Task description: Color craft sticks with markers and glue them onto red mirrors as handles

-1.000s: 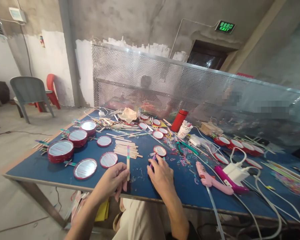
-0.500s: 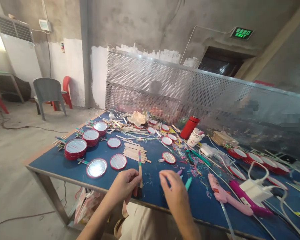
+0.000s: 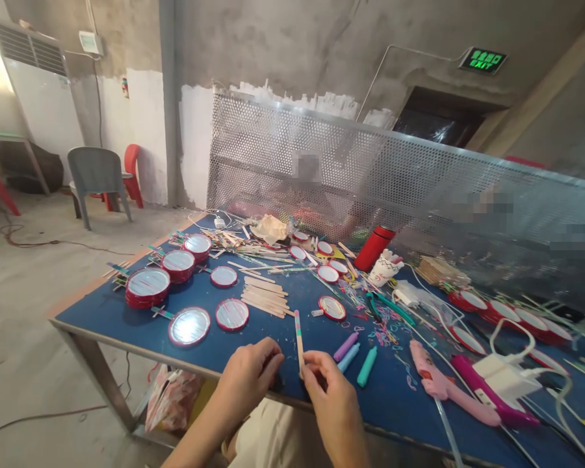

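A wooden craft stick (image 3: 299,338) with pink and green bands at its upper end stands tilted over the table's near edge. My right hand (image 3: 334,393) pinches its lower end between thumb and fingers. To the left, my left hand (image 3: 253,370) is closed, thumb against curled fingers, with nothing seen in it and apart from the stick. Beyond the hands lies a row of plain craft sticks (image 3: 263,298). Purple, light blue and teal pens (image 3: 367,367) rest just right of my right hand.
Red-rimmed round discs (image 3: 232,314) lie across the blue table (image 3: 102,328), some stacked at left (image 3: 147,289). A pink glue gun (image 3: 433,377), white plugs (image 3: 500,374), cables and small coloured bands (image 3: 385,328) crowd the right. A red bottle (image 3: 374,248) stands before a perforated metal screen (image 3: 273,149).
The banded craft stick has passed from my left hand to my right and moved rightward. My right hand has closed on it, and my left hand has let it go.
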A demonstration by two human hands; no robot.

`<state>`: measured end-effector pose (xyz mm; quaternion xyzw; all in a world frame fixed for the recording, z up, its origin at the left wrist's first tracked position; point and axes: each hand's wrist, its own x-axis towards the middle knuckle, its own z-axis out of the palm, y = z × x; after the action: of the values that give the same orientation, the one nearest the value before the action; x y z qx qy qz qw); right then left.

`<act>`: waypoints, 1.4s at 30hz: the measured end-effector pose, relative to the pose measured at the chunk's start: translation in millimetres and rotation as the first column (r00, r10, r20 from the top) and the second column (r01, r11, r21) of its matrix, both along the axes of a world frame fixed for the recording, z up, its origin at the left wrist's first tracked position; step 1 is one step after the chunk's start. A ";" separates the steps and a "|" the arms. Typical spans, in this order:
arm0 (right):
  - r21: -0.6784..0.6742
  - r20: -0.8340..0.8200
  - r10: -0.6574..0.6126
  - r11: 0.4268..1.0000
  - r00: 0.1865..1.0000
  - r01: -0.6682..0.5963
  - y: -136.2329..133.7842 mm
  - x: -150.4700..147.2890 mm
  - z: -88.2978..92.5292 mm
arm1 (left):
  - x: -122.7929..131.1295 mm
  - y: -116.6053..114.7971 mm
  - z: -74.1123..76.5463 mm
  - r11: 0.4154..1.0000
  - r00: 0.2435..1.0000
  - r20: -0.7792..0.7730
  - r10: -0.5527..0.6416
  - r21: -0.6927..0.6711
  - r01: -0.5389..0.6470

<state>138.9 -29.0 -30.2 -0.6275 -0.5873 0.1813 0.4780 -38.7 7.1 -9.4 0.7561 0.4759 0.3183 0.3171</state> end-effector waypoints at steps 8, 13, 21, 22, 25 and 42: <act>-0.341 0.410 0.052 0.935 0.911 0.100 6.8 2.9 28.2 | -7.4 -2.3 -16.4 0.942 0.992 -0.092 -0.081 0.317 0.107; -0.340 0.557 0.074 0.929 0.828 0.146 12.5 -4.4 31.7 | -10.4 -4.4 -8.8 0.899 0.963 -0.146 -0.226 0.350 0.264; -0.254 0.564 -0.064 0.935 0.823 0.247 12.7 7.5 20.6 | -9.5 -7.7 -3.2 0.854 0.864 -0.392 -0.316 0.279 0.438; -0.218 0.545 -0.104 0.941 0.832 0.260 13.9 10.5 19.9 | -7.4 -9.1 -4.1 0.861 0.861 -0.415 -0.294 0.275 0.427; -0.079 0.447 -0.203 0.961 0.871 0.265 21.8 18.1 20.6 | 1.2 -14.2 -8.4 0.882 0.855 -0.466 -0.226 0.274 0.383; 0.315 -0.029 -0.232 0.921 0.972 0.229 20.1 6.5 33.9 | -6.3 -14.6 -21.8 0.858 0.886 -0.361 -0.291 0.311 0.409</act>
<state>145.4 -8.9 3.7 -0.6085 -0.5330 0.0245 0.5875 -45.1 -7.4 -31.2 0.9167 0.3010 0.2211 0.1420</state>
